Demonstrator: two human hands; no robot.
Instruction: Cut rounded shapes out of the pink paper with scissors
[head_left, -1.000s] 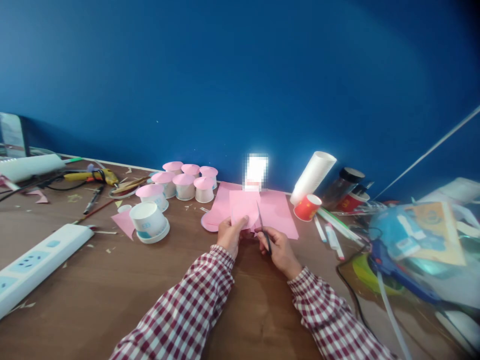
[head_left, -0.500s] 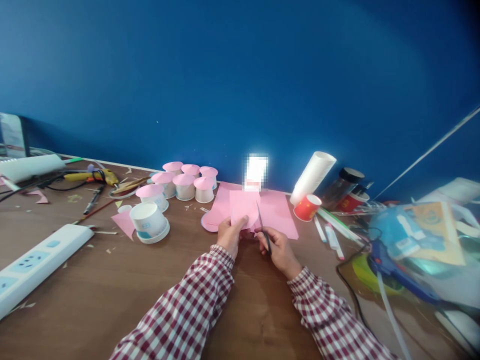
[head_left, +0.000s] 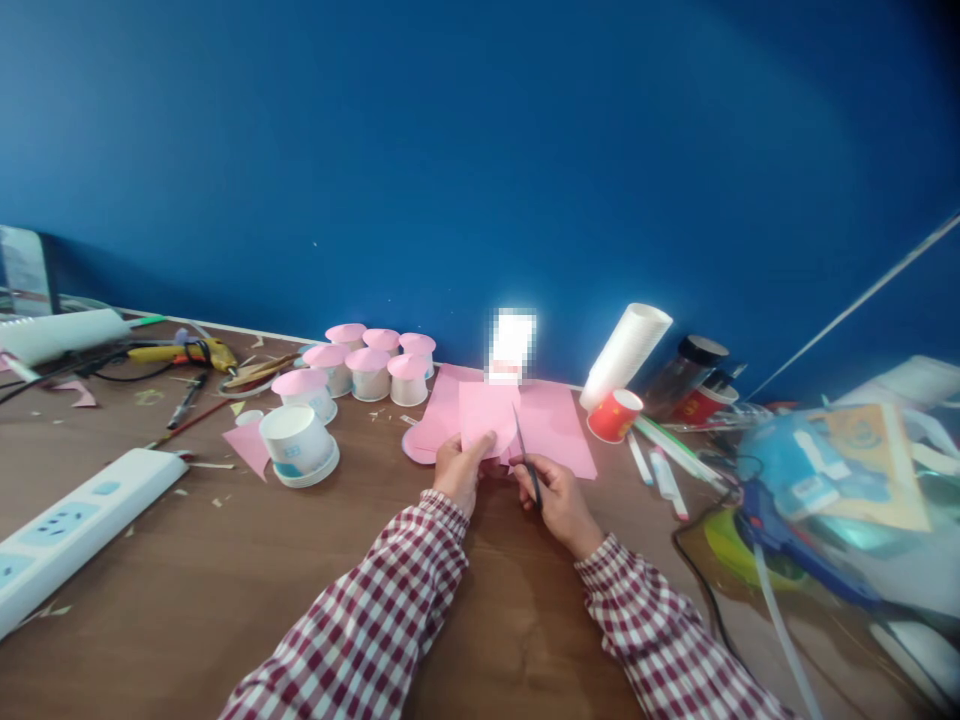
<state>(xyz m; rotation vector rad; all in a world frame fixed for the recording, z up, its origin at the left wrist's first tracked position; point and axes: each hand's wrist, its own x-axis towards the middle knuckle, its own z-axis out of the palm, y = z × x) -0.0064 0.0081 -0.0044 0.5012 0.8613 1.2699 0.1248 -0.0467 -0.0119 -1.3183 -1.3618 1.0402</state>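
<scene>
My left hand (head_left: 459,472) pinches a piece of pink paper (head_left: 487,408) by its lower left part, thumb on top. In my right hand (head_left: 555,497) is a pair of scissors (head_left: 529,468), its fingers closed round the handles. The scissor blades point up and away along the right edge of the held paper; whether they are parted is too small to tell. Beneath and behind lie larger pink sheets (head_left: 559,425) on the brown table. A rounded pink piece (head_left: 417,446) sticks out at their left.
Paper cups with pink cone tops (head_left: 369,374) stand left by the blue wall, near a white cup (head_left: 295,440). A power strip (head_left: 82,525) lies far left. To the right are stacked white cups (head_left: 626,352), a red cup (head_left: 615,415), markers (head_left: 667,480) and a blue glue gun (head_left: 787,545).
Almost nothing differs. The held pink paper has shifted very slightly; both hands and the scissors stay in the same place.
</scene>
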